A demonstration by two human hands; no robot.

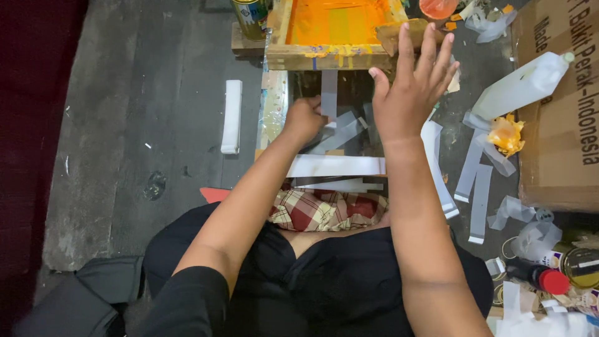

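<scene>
Left hand (304, 118) pinches tape strip (329, 93) — right hand (412, 87) spread.

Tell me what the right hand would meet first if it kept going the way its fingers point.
The right hand points up and away, fingers spread. First in line looks like the wooden frame with orange ink, about at its near right corner; the fingertips already overlap it in the picture, though height above it is unclear.

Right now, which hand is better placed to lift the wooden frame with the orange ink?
Probably the right hand. It is open, with its fingers spread just at the near edge of the wooden frame. The left hand is lower, closed on a grey strip, so it is busy.
</scene>
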